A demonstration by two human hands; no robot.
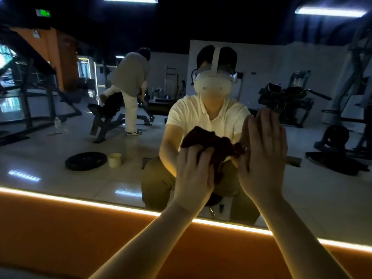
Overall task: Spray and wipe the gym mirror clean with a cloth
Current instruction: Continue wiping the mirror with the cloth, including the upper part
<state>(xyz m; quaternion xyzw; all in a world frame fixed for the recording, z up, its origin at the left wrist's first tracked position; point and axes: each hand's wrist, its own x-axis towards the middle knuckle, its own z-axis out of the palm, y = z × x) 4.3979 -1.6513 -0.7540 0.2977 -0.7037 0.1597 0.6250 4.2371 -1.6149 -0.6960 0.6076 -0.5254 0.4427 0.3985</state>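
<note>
You appear mid-wipe: left hand (193,174) grips the cloth (218,166) against the mirror (100,178), right hand (261,158) braces flat-fingered; next, sweep sideways under steady pressure.

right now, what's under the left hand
A bunched dark red cloth, which the left hand holds to the mirror. The glass beneath it is covered.

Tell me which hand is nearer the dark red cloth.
Left. The left hand holds the dark red cloth against the mirror; the right hand is flat, fingers straight, just right of the cloth, not holding it.
</note>
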